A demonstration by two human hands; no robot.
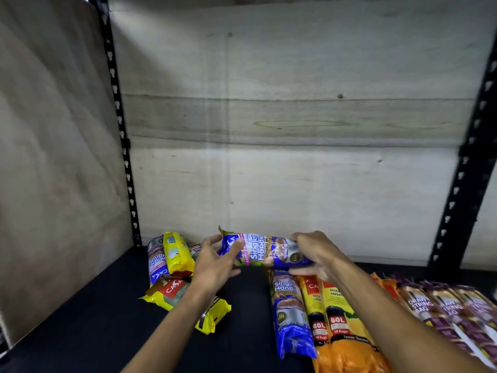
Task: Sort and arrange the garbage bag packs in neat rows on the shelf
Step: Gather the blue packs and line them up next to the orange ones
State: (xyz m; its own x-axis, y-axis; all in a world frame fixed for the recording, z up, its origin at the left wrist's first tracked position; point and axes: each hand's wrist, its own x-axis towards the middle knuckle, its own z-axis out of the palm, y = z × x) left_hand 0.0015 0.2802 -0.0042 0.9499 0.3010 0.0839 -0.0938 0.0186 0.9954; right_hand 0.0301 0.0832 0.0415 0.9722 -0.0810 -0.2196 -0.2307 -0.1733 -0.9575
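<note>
I hold a blue "Singlet Handle" garbage bag pack (265, 250) sideways above the dark shelf (107, 327). My left hand (215, 261) grips its left end, thumb on the front. My right hand (316, 255) grips its right end. Below it another blue pack (291, 313) lies lengthwise, starting a row with two orange-yellow packs (336, 327) and several purple "Draw String Bag" packs (451, 316) to the right. A loose heap at the left holds yellow packs (176, 251) (172, 293) and a blue one (156, 262).
A wooden back panel (295, 157) closes the shelf behind, and a side panel (53, 157) closes the left. Black perforated uprights stand at the left (122, 146) and right (468, 162). Bare shelf surface lies between the heap and the row.
</note>
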